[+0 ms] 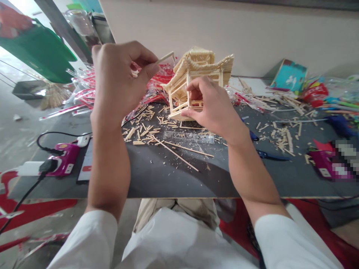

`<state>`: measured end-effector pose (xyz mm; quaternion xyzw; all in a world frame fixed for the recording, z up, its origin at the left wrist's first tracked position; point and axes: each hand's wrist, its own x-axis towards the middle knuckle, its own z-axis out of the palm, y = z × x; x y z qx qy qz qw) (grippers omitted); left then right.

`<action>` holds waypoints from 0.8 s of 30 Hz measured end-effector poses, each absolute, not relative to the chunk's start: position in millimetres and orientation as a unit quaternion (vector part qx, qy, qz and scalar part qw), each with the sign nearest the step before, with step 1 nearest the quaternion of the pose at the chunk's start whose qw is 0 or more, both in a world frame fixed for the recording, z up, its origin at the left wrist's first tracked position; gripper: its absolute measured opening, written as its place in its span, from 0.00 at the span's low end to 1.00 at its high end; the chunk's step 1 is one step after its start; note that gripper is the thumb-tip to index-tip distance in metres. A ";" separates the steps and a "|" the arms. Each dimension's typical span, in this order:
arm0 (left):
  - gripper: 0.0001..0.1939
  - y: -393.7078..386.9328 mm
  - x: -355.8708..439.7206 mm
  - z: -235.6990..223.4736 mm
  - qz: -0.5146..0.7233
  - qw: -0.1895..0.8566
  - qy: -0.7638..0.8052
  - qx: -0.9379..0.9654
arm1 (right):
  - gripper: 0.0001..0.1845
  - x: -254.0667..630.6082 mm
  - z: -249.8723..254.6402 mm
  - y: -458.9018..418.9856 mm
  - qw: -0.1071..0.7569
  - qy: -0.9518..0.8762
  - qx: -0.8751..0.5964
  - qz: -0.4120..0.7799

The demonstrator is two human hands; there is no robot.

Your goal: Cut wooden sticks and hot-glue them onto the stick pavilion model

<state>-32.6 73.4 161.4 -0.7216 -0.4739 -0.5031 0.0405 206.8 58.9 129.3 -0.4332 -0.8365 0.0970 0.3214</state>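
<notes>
A model pavilion (196, 71) built from thin wooden sticks, with a flared tiered roof, stands tilted a little above the table. My right hand (210, 104) grips its near lower side, thumb under the base edge and fingers curled by a post. Up to the left of it, my left hand (120, 74) pinches a short wooden stick (166, 57) between thumb and fingers. The stick's far end has a short bent-down part near the roof, apart from it as far as I can see. Below lie a clear ruler (187, 137) and loose cut sticks (143, 130).
Red and clear plastic wrappers (84, 87) pile up at the back left. A purple power strip (66, 158) and a phone (85, 168) lie left. Blue-handled pliers (272, 155) and more stick scraps (286, 140) are right. A wall (252, 41) rises behind.
</notes>
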 end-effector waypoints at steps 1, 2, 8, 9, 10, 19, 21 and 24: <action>0.07 73.8 -33.3 161.8 -0.504 0.034 -0.475 -0.721 | 0.29 206.7 128.3 58.8 0.324 -0.834 -0.436 0.093; 0.07 74.2 -34.0 162.2 -0.503 0.027 -0.479 -0.719 | 0.29 206.6 127.3 58.4 0.327 -0.833 -0.438 0.091; 0.04 75.8 -37.1 163.2 -0.490 0.017 -0.489 -0.722 | 0.26 205.2 123.1 54.9 0.330 -0.811 -0.477 0.074; 0.04 75.5 -36.9 163.0 -0.491 0.019 -0.486 -0.723 | 0.25 204.8 122.8 54.6 0.329 -0.809 -0.481 0.072; 0.04 75.2 -36.5 162.9 -0.493 0.023 -0.484 -0.723 | 0.23 204.5 122.7 54.3 0.326 -0.809 -0.483 0.072; 0.07 74.1 -35.7 163.1 -0.501 0.041 -0.470 -0.725 | 0.19 200.8 125.6 52.0 0.349 -0.798 -0.489 0.052; 0.07 74.4 -36.2 162.9 -0.498 0.039 -0.474 -0.725 | 0.20 200.0 124.7 52.8 0.360 -0.793 -0.490 0.048; 0.07 75.7 -36.2 162.1 -0.496 0.036 -0.480 -0.723 | 0.18 200.3 121.7 55.2 0.362 -0.790 -0.491 0.066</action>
